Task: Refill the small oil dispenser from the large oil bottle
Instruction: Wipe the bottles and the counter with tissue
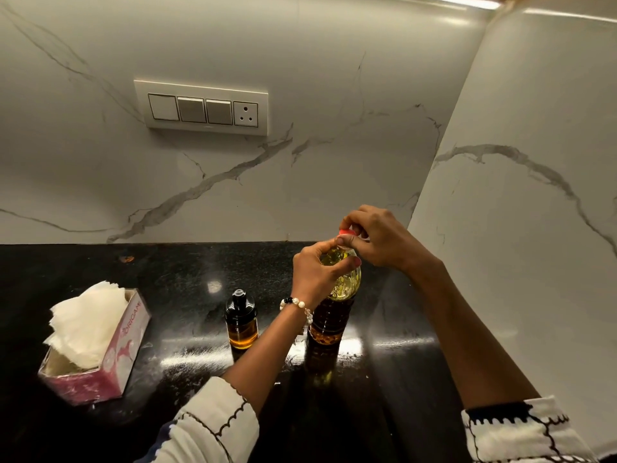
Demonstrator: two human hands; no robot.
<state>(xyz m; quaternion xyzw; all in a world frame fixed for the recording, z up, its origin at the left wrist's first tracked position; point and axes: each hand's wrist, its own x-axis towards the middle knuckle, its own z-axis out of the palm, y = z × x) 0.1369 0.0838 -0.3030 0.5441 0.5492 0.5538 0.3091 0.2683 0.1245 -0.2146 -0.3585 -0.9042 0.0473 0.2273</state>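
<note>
The large oil bottle (334, 315) stands upright on the black counter, clear plastic with yellow-amber oil inside. My left hand (315, 272) wraps around its neck and shoulder. My right hand (374, 240) pinches the red cap (347, 232) on top of the bottle. To the left of the bottle stands the small oil dispenser (241, 320), a round glass one with a dark stopper top and a low layer of amber oil. It is apart from both hands.
A pink tissue box (100, 355) with white tissues sticking out sits at the left of the counter (187, 272). Marble walls rise behind and to the right, forming a corner. A switch plate (203, 108) is on the back wall.
</note>
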